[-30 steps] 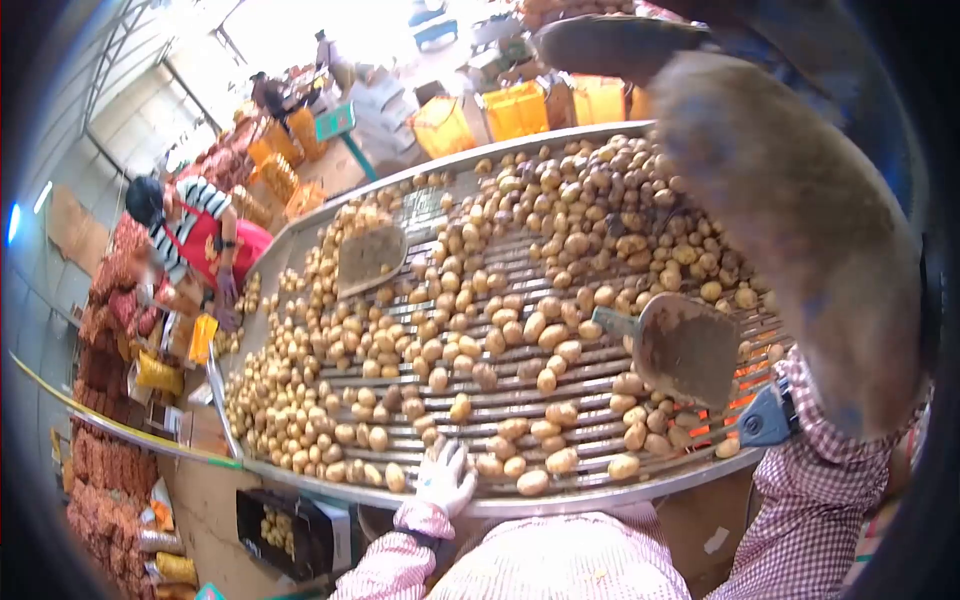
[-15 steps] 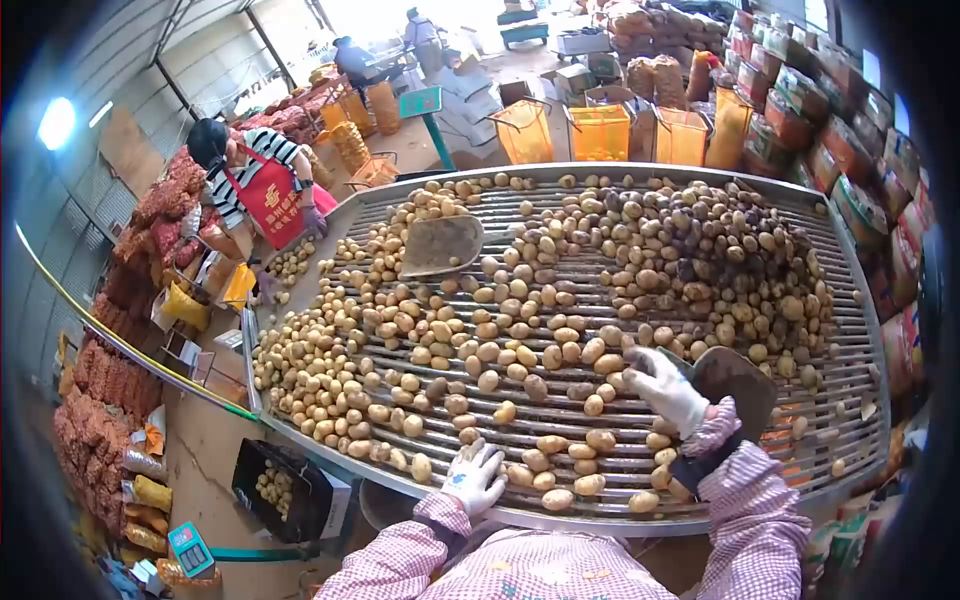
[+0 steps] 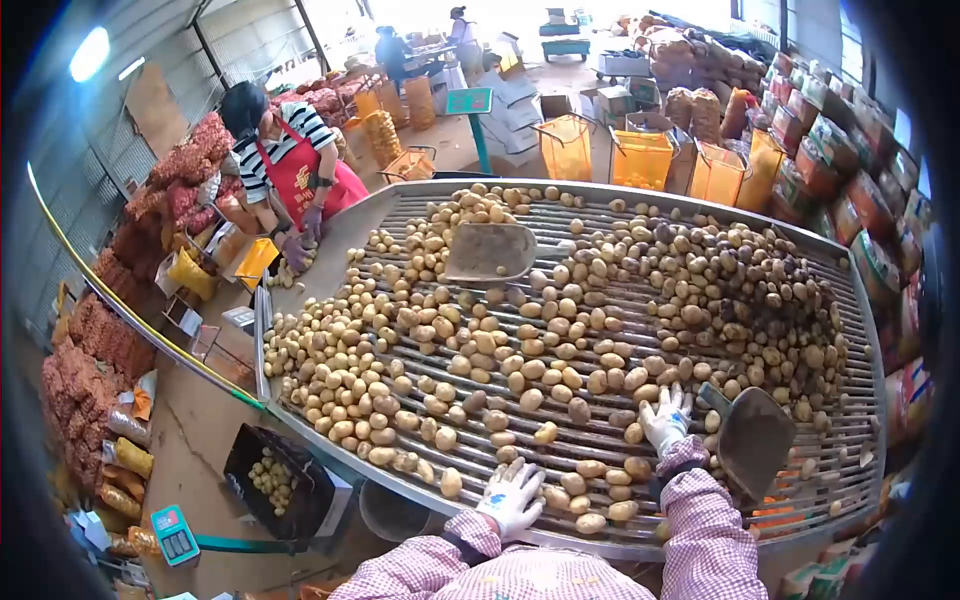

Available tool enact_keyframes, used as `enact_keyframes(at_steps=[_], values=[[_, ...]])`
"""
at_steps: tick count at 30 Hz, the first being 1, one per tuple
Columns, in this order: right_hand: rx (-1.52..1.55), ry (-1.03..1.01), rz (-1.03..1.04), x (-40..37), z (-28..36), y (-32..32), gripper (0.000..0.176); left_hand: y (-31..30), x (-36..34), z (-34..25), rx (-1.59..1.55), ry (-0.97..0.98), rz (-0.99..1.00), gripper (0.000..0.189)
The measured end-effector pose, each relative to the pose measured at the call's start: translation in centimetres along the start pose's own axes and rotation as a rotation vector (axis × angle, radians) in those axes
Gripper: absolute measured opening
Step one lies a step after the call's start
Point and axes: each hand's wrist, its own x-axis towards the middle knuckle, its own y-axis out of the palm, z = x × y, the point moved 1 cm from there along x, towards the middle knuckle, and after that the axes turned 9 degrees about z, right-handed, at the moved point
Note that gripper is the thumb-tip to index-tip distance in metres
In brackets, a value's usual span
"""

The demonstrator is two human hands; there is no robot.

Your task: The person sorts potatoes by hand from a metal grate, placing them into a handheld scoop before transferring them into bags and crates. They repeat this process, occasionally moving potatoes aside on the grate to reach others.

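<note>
— How many scoops?
— 2: a far scoop (image 3: pixel 490 252) and a near scoop (image 3: pixel 755 440).
— Gloved hands?
— 2: left hand (image 3: pixel 512 495), right hand (image 3: pixel 667 418).
— Other people?
— 3: 1 person in a red apron (image 3: pixel 290 165), 2 people at the back (image 3: pixel 388 45).
— Potatoes (image 3: pixel 560 330)?
— Too many to count.

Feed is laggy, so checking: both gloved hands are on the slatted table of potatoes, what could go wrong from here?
The white-gloved left hand and right hand lie open on the metal slatted table; fingers might catch between slats. The brown metal scoop lies beside the right hand and could be knocked. Yellow potatoes near its front edge may roll off.
</note>
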Motion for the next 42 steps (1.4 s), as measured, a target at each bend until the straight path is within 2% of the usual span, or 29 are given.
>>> enact_keyframes(at_steps=[1,2,4,6,8,10,13,15,18,24,26,28,30,32,34,35,36,38,40,41,42], values=[[0.029,-0.006,-0.021,-0.4,1.0,0.5,0.073,0.6,0.1,0.3,-0.004,0.022,-0.049,0.061],[-0.067,-0.033,-0.074,-0.9,2.2,1.1,0.072,0.8,0.2,0.5,0.0,0.029,-0.044,0.061],[-0.159,-0.192,-0.001,0.1,3.2,3.5,0.072,0.5,0.1,0.7,0.0,0.093,-0.046,0.06],[-0.055,-0.177,0.032,-4.3,8.1,3.8,0.074,0.3,0.4,1.3,-0.034,0.127,-0.039,0.059],[-0.044,-0.355,0.138,-6.5,11.3,4.7,0.074,-0.9,0.6,1.9,0.051,0.179,-0.015,0.061],[-0.136,-0.564,0.053,-7.7,13.3,6.3,0.073,-1.9,1.0,3.3,0.031,0.177,0.012,0.064],[-0.043,-0.571,0.06,-7.9,14.7,7.4,0.074,-3.9,1.4,5.5,0.23,0.072,0.233,0.07],[-0.228,-0.505,0.059,-8.4,15.7,7.3,0.073,-4.2,1.5,8.0,0.255,0.049,0.197,0.069],[-0.296,-0.409,0.066,-9.0,17.1,8.3,0.075,-5.6,0.8,11.8,0.362,0.049,0.188,0.062],[-0.267,-0.294,0.143,-9.4,19.0,9.3,0.081,-8.6,-0.5,19.2,0.386,-0.037,0.166,0.063],[-0.26,-0.29,0.155,-9.3,19.1,9.5,0.082,-10.7,-0.8,20.2,0.402,-0.102,0.266,0.065],[-0.22,-0.287,0.155,-9.5,19.3,9.4,0.082,-10.8,-0.5,22.6,0.341,-0.07,0.263,0.065],[-0.231,-0.281,0.141,-9.1,19.0,10.1,0.081,-13.3,-0.1,23.2,0.138,-0.084,0.249,0.059],[-0.21,-0.311,0.063,-9.3,19.1,10.2,0.081,-16.3,-0.1,25.2,-0.216,-0.098,0.166,0.056],[-0.203,-0.314,0.081,-9.2,19.0,10.2,0.082,-18.3,-0.6,27.0,-0.701,-0.15,0.013,0.052],[-0.224,-0.304,0.081,-9.1,19.0,10.4,0.083,-18.7,-0.2,28.0,-0.943,-0.076,-0.162,0.047],[-0.214,-0.286,0.112,-9.0,18.9,10.5,0.084,-19.4,-0.3,29.2,-0.982,-0.206,-0.231,0.048],[-0.224,-0.294,0.103,-9.2,19.2,10.1,0.082,-18.8,0.4,33.9,-1.24,-0.167,-0.453,0.043],[-0.219,-0.265,0.151,-9.2,19.3,9.8,0.083,-18.6,1.1,39.3,-1.187,-0.199,-0.583,0.039],[-0.229,-0.275,0.137,-9.2,19.3,9.7,0.083,-22.3,-1.2,35.4,-1.125,-0.111,-0.563,0.041],[-0.239,-0.285,0.129,-9.3,19.3,9.7,0.082,-24.2,-1.6,33.0,-1.483,-0.304,-0.747,0.045]])
